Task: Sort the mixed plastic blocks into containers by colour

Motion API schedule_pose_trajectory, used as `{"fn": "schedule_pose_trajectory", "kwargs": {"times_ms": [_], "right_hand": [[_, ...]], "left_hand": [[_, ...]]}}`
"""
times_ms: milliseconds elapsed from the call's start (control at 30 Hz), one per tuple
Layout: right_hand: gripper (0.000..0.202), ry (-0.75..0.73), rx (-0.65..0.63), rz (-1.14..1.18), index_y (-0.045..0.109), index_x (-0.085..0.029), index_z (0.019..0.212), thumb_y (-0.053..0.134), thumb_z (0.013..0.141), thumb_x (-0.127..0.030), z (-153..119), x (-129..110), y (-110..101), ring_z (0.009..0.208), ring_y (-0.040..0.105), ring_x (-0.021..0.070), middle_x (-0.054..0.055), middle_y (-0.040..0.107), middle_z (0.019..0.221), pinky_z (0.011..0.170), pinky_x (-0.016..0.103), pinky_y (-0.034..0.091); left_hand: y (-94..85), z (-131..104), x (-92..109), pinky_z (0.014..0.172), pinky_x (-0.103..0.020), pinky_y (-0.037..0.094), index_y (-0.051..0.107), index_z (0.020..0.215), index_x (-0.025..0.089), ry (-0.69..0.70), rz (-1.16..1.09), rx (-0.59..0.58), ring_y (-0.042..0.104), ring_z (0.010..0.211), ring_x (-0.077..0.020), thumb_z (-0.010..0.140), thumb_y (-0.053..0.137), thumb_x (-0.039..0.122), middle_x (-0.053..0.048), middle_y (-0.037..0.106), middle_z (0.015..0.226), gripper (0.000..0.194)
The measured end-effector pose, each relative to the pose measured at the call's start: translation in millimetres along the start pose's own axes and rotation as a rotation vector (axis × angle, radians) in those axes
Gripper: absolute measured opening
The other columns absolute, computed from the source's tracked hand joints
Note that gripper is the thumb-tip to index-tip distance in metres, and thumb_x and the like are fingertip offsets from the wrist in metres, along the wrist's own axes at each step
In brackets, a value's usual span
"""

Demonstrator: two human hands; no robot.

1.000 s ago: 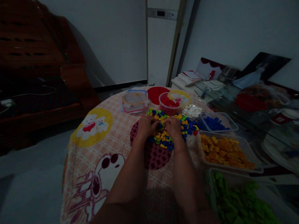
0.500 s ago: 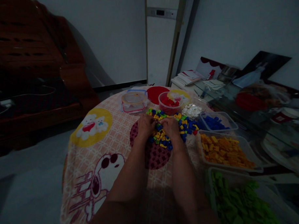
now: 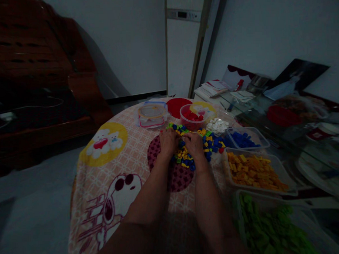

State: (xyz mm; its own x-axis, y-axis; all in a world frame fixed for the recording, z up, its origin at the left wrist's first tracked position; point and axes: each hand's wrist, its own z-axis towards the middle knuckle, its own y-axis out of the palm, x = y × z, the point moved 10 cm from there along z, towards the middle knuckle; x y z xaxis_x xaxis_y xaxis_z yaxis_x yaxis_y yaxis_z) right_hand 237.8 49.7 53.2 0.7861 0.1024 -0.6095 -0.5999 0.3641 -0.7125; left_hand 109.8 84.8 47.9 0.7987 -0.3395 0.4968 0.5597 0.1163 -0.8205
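Note:
A loose pile of small toy bricks (image 3: pixel 183 153) in yellow, blue and green lies on the cloth-covered table. My left hand (image 3: pixel 169 141) is at the pile's left side, its fingers curled down among the bricks. Just across from it, my right hand (image 3: pixel 194 144) has its thumb and fingers drawn together over the middle of the pile. A narrow gap separates the two hands. Whatever their fingertips hold is too small and dark to make out.
To the right stand tubs of blue bricks (image 3: pixel 243 140), orange-yellow bricks (image 3: pixel 251 172) and green bricks (image 3: pixel 273 227). Behind the pile are a round tub of red bricks (image 3: pixel 193 117), white pieces (image 3: pixel 218 125), lidded containers (image 3: pixel 152 114) and a red lid (image 3: pixel 178 107).
My left hand has shifted slightly right and its fingers lie flatter over the bricks. My right hand stays nearly in place, its fingers slightly moved. The tubs have not moved.

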Motion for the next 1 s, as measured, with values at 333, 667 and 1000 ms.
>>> {"fn": "schedule_pose_trajectory", "kwargs": {"times_ms": [333, 667, 1000], "right_hand": [[0.019, -0.059, 0.056, 0.147, 0.079, -0.023, 0.093, 0.063, 0.085, -0.021, -1, -7, -9, 0.096, 0.07, 0.0234, 0.007, 0.079, 0.099, 0.092, 0.034, 0.049], [0.014, 0.002, 0.1, 0.212, 0.075, -0.022, 0.078, 0.064, 0.082, -0.029, -2, 1, -15, 0.075, 0.068, 0.0198, 0.004, 0.076, 0.079, 0.077, 0.03, 0.051], [0.018, 0.487, 0.493, 0.638, 0.068, -0.016, 0.08, 0.064, 0.068, -0.028, -20, 83, -59, 0.05, 0.063, 0.0168, -0.001, 0.066, 0.059, 0.048, 0.025, 0.049]], "left_hand": [[-12.3, 2, -3, 0.099, -0.035, 0.049, 0.077, 0.077, 0.021, -0.034, -0.378, 0.047, 0.067, 0.101, -0.022, 0.082, 0.069, 0.022, -0.005, 0.077, 0.099, 0.01], [-7.8, 3, -7, 0.088, -0.031, 0.052, 0.075, 0.074, 0.018, -0.073, -0.486, 0.04, 0.069, 0.091, -0.0195, 0.085, 0.062, 0.03, -0.005, 0.078, 0.092, 0.021], [-24.8, -5, -29, 0.08, -0.03, 0.05, 0.078, 0.089, 0.018, -0.236, -0.412, 0.18, 0.07, 0.085, -0.0208, 0.086, 0.061, 0.03, -0.005, 0.078, 0.091, 0.022]]}}
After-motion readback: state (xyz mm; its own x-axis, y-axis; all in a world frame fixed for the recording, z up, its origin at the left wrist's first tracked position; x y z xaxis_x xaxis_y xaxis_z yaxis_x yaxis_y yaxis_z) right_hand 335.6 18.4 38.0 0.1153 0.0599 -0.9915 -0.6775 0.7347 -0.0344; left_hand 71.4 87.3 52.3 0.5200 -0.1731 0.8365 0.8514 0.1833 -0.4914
